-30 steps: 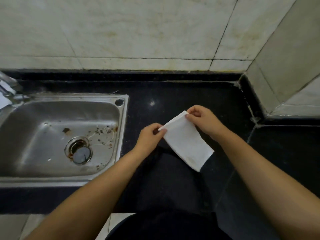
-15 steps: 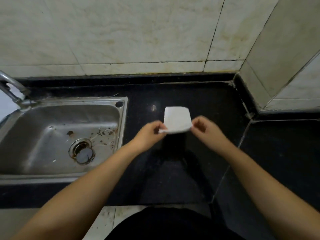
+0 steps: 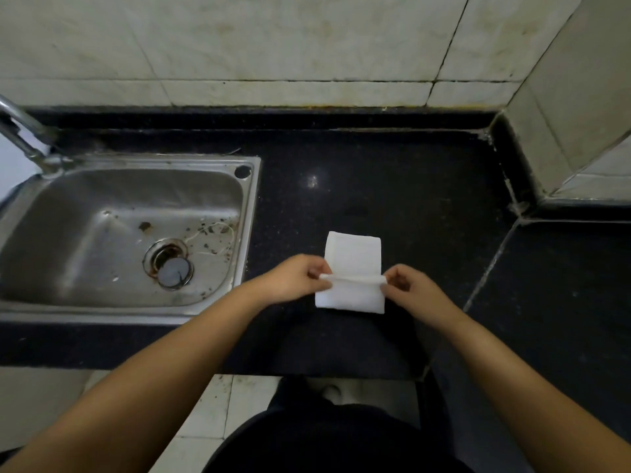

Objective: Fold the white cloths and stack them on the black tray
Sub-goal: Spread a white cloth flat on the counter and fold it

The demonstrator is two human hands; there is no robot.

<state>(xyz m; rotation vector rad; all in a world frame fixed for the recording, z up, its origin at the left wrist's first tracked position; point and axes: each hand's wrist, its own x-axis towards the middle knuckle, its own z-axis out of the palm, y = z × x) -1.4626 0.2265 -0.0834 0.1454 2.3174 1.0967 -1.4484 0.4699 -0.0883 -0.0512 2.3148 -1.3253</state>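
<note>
Black speckled counter [image 3: 392, 186] runs along a wall of pale, stained tiles [image 3: 239, 46], and it turns a corner at your right where more tiles rise. Set into the counter at your left is a steel sink [image 3: 252, 206]; its basin holds brown specks, a thin pale strand and a round drain [image 3: 169, 266] with a rusty ring. At the far left edge, a metal tap [image 3: 24, 134] slants up out of view.

Your cloth [image 3: 351, 273] is white and lies on the counter just right of the sink, near the front edge. It is partly folded: a raised crease runs across its middle from side to side, with one flat part beyond it toward the wall and another nearer you.

Your left hand [image 3: 295, 279] pinches the left end of that crease, thumb and fingers curled onto the cloth. Your right hand [image 3: 408, 285] pinches the right end in the same way, fingers curled in. Both hands sit level with each other, the cloth stretched between them, and both forearms reach in from the bottom corners.

Below the counter's front edge you can see pale floor tiles [image 3: 205, 414] and your dark clothing [image 3: 324, 442]. No tray shows in this view, so I cannot tell where it stands.
</note>
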